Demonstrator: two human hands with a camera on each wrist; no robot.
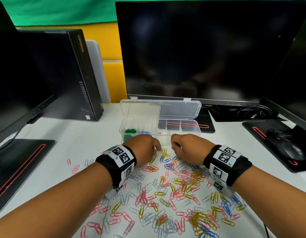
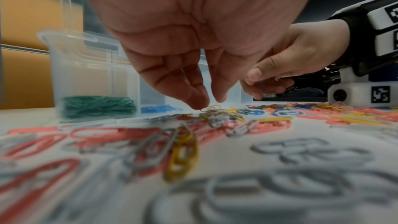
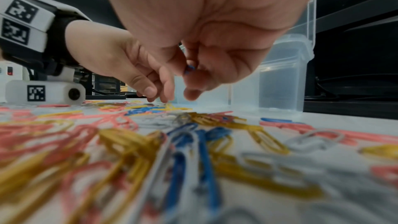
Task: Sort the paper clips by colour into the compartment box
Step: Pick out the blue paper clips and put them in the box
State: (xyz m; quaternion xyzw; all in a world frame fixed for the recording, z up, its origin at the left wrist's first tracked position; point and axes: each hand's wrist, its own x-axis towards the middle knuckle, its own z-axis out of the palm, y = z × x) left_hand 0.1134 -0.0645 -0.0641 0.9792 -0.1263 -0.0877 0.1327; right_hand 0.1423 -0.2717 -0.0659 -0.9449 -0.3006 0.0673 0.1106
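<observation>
A loose pile of pink, yellow, white and blue paper clips [image 1: 174, 191] covers the white table in front of me. Behind it stands the clear compartment box [image 1: 191, 130], lid open, with green clips [image 1: 130, 131] in its leftmost compartment and blue clips [image 1: 145, 132] in the one beside it. My left hand [image 1: 158, 149] is at the pile's far edge, where its thumb and forefinger pinch a white clip [image 2: 212, 108] lying on the heap. My right hand [image 1: 172, 146] hovers close beside it, fingers curled round a blue clip [image 3: 189, 69].
A dark monitor [image 1: 208, 48] stands right behind the box. A PC tower [image 1: 71, 74] and a monitor base [image 1: 20, 169] are at the left. Another base with a mouse [image 1: 293, 152] and cables lies at the right.
</observation>
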